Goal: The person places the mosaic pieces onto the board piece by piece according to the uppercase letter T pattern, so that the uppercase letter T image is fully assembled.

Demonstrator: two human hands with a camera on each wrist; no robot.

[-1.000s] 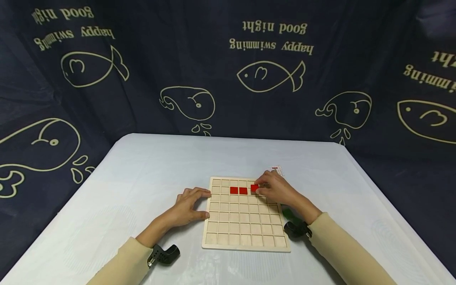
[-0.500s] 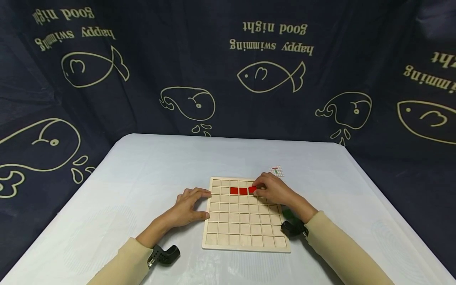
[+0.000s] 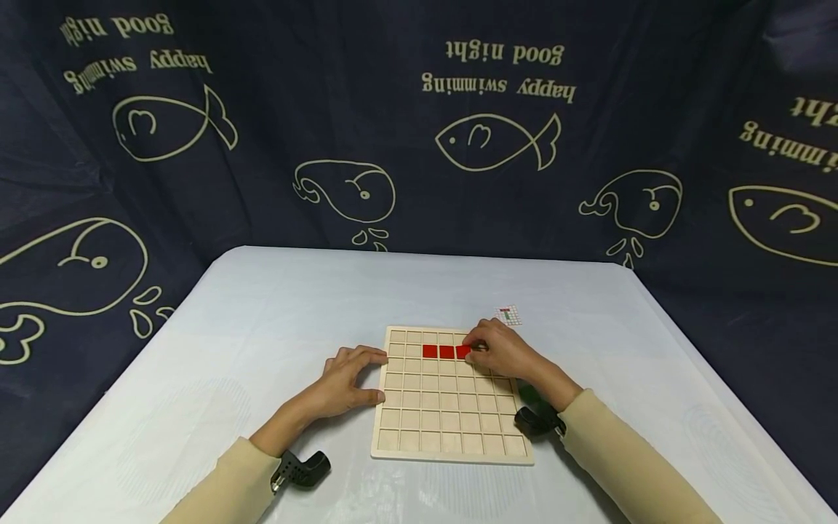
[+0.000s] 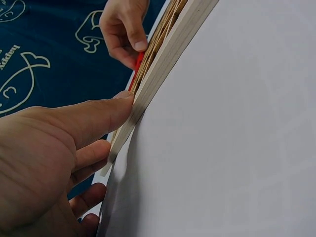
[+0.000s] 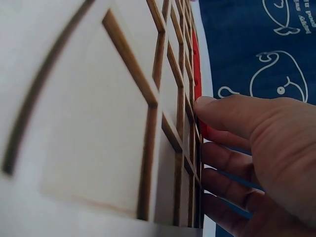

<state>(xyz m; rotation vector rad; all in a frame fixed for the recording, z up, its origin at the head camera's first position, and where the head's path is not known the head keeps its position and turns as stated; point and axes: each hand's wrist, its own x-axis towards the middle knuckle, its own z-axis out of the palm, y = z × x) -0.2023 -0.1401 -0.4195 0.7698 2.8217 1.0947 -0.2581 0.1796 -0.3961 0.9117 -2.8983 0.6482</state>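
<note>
A light wooden grid board (image 3: 430, 420) lies on the table. In its second row from the back, two red tiles (image 3: 429, 351) sit side by side, and a third red tile (image 3: 463, 352) is beside them at the right. The right hand (image 3: 507, 351) pinches this third tile between thumb and fingers; its right part is hidden by them. At the board's left edge rests the left hand (image 3: 343, 382), thumb and fingertips spread against the rim. The left wrist view shows its thumb on the wooden edge (image 4: 148, 94).
A small card (image 3: 508, 314) with a printed grid and red and green marks lies behind the board. Something green (image 3: 533, 397) is partly hidden under the right wrist. A dark cloth with fish and whale drawings hangs behind the white table (image 3: 294, 291).
The right hand has moved slightly left with its red tile, which now lies in line with the other two. The left hand has stayed in place.
</note>
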